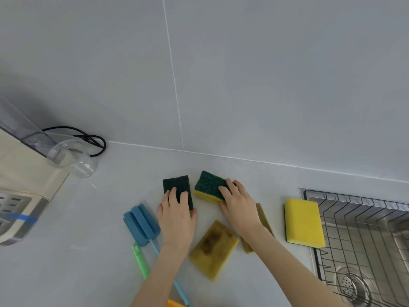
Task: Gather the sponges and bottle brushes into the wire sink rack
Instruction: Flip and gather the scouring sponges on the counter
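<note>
My left hand closes over a dark green sponge lying on the counter. My right hand grips a green-topped yellow sponge beside it. A stained yellow sponge lies between my forearms, and another worn sponge is partly hidden under my right arm. A clean yellow sponge rests at the sink's edge. A blue foam bottle brush and a green handle lie to the left. The wire sink rack sits in the sink at the right.
A clear glass and a black cable stand at the back left beside a beige appliance. The sink drain shows through the rack. An orange object peeks in at the bottom edge. A tiled wall rises behind the counter.
</note>
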{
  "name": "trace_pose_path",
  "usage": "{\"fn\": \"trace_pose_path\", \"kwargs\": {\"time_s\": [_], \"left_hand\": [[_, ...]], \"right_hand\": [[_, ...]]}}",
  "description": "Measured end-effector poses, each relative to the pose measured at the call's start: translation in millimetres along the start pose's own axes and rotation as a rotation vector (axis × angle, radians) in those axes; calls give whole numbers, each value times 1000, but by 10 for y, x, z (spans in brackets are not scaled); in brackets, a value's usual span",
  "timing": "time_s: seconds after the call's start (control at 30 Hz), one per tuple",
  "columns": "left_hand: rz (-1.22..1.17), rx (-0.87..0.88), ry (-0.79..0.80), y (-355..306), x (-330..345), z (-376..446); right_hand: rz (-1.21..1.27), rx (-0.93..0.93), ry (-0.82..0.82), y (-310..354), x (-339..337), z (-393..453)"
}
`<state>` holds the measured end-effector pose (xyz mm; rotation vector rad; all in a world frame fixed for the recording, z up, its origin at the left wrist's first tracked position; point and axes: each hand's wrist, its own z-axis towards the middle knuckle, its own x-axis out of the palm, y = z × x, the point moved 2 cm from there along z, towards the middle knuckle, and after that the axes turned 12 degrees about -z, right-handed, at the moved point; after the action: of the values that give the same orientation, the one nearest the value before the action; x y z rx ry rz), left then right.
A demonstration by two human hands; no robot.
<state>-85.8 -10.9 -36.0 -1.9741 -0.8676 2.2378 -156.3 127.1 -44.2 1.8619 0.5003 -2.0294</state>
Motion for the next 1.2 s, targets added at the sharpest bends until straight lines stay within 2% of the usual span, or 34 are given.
{"fn": "trace_pose_path", "kwargs": {"time_s": [0.13,0.17,0.23,0.3,0.37,0.43,0.5,0.6,0.67,0.73,0.83,0.93,1.07,1.13,1.2], "left_hand": [[-196,-51,-66,41,-86,33],[-277,-93,-72,59,-132,27],[-482,-191,-146,107,-273,8],[-708,-332,-242,178,-423,-19],[-1003,-521,-281,274,-459,-20],[-1304,-650,-226,299,-462,-77],[-1508,-709,-127,252,-425,-146],[-1659,-773,-29,192,-328,-228],[-1600,-763,17,194,-245,-256],[-1356,-661,23,206,-213,-272],[-1039,-541,-24,197,-249,-304],[-915,-441,-54,194,-271,-315],[-678,-266,68,141,-244,-333],[-589,-169,74,118,-211,-362],[-455,-56,72,98,-174,-394]], "right_hand": [[-79,-44,-109,-40,-48,35],[-33,-38,-142,-64,-83,42],[232,38,-134,-111,-225,44],[565,183,-10,-151,-371,5],[828,333,47,-189,-420,-4],[1095,464,111,-176,-437,-28],[1349,559,258,-102,-403,-43],[1469,683,435,9,-340,-97],[1432,740,483,46,-305,-117],[1266,723,497,45,-283,-111],[1028,626,500,49,-280,-61],[856,554,475,58,-344,-20],[735,431,435,108,-525,-88],[666,335,370,152,-574,-136],[483,216,291,181,-539,-159]]}}
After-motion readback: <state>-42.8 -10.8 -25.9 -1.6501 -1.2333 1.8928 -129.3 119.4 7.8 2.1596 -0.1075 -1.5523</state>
